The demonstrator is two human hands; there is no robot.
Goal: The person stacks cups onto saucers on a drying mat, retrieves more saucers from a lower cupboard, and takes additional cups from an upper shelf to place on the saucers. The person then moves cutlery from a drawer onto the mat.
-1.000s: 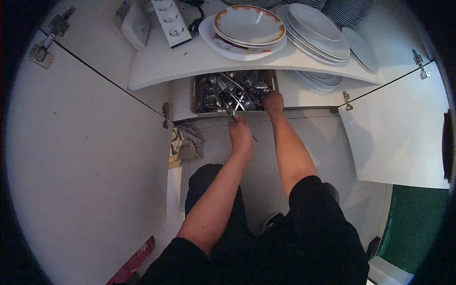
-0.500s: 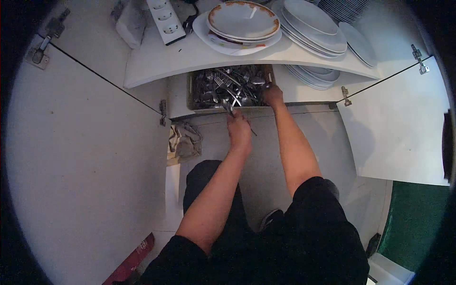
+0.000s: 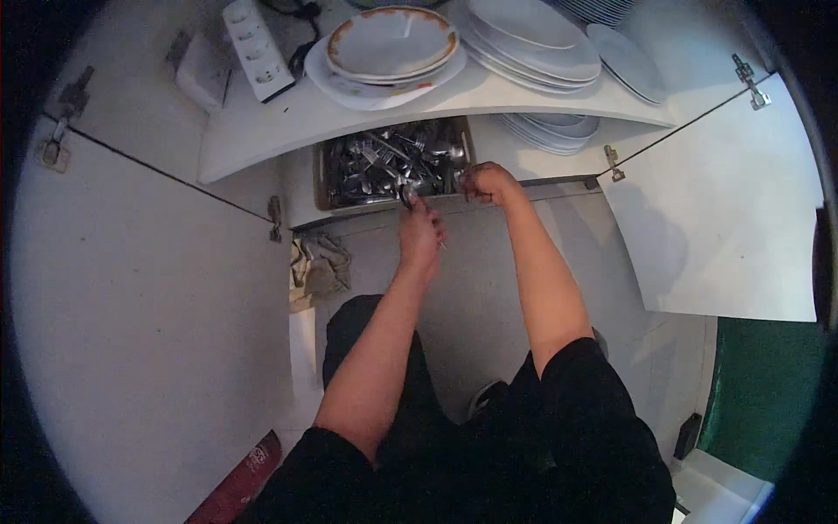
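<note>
In the cabinet's lower compartment is a beige bin (image 3: 322, 179) heaped with metal forks, spoons and other cutlery (image 3: 384, 157). My left hand (image 3: 421, 236) is closed around a spoon (image 3: 406, 197) just in front of the bin's near edge. The spoon's bowl points toward the bin, and a thin handle end sticks out below my fingers. My right hand (image 3: 491, 183) is at the bin's near right corner, fingers curled in a pinch. A shiny piece of cutlery (image 3: 460, 178) shows at its fingertips, its kind unclear.
Above the bin, a white shelf (image 3: 305, 131) carries stacked plates (image 3: 393, 44), more white plates (image 3: 532, 57) and a power strip (image 3: 257, 52). Further plates (image 3: 554, 131) sit under the shelf, right of the bin. Cabinet doors (image 3: 157, 288) stand open on both sides. A crumpled bag (image 3: 323, 266) lies at left.
The whole view has shifted, with shelf and bin now further left in the picture. My right hand has drawn back from inside the bin to its near right corner. My left hand still holds the spoon.
</note>
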